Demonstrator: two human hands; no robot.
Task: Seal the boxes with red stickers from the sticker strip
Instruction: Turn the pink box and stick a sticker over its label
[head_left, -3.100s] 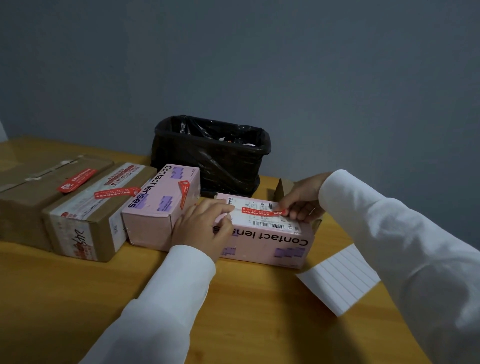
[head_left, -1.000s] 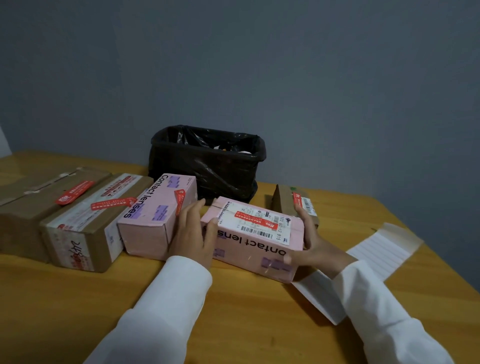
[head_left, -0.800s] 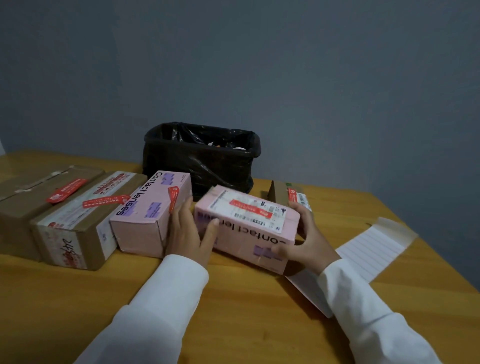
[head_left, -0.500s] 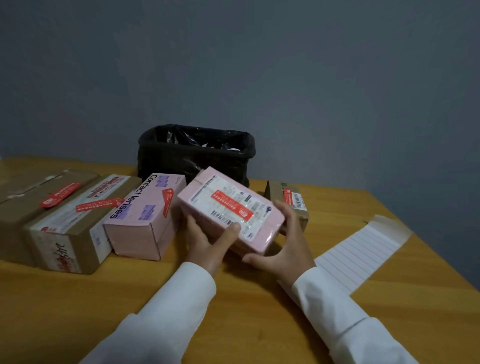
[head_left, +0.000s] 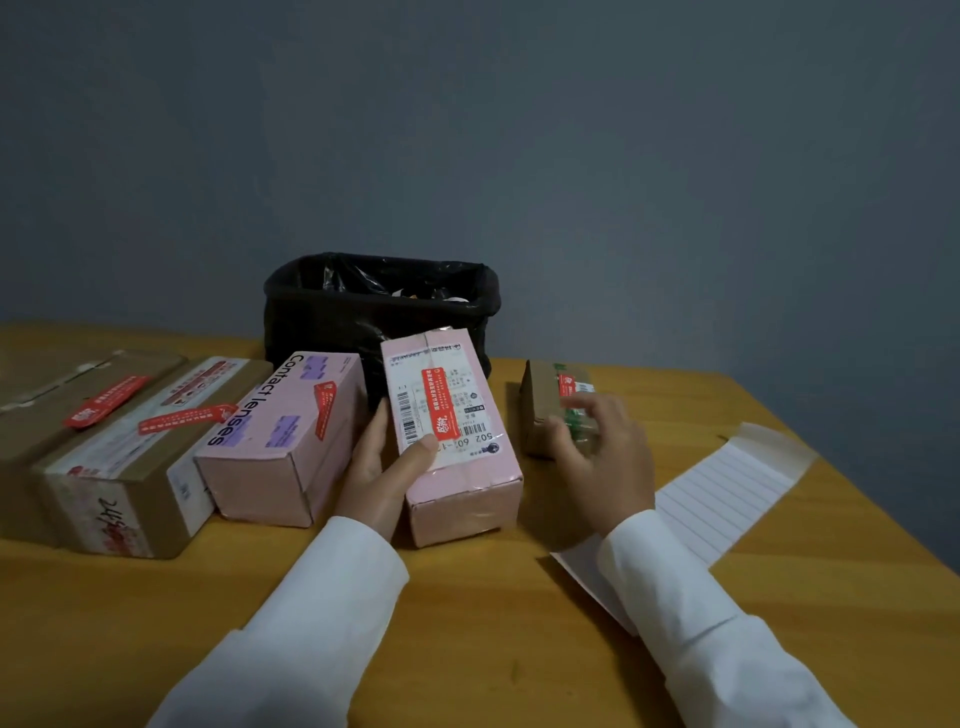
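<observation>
Boxes sit in a row on the tabletop (head_left: 467, 649); my left hand (head_left: 382, 462) clamps the pink box (head_left: 457, 441), thumb on its label beside the red sticker (head_left: 440, 402). My right hand (head_left: 605, 452) hovers spread and empty at the small brown box (head_left: 545, 410); whether it touches is unclear. Grabbing carelessly could, I judge, lift that box's own sticker. Near my right sleeve lies the sticker strip (head_left: 727, 499), showing no red. Behind, the black-lined bin (head_left: 379, 306) holds scraps I can't identify.

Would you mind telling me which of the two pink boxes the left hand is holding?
The left hand holds the pink box with the shipping label, right of the "Contact lenses" box.
</observation>
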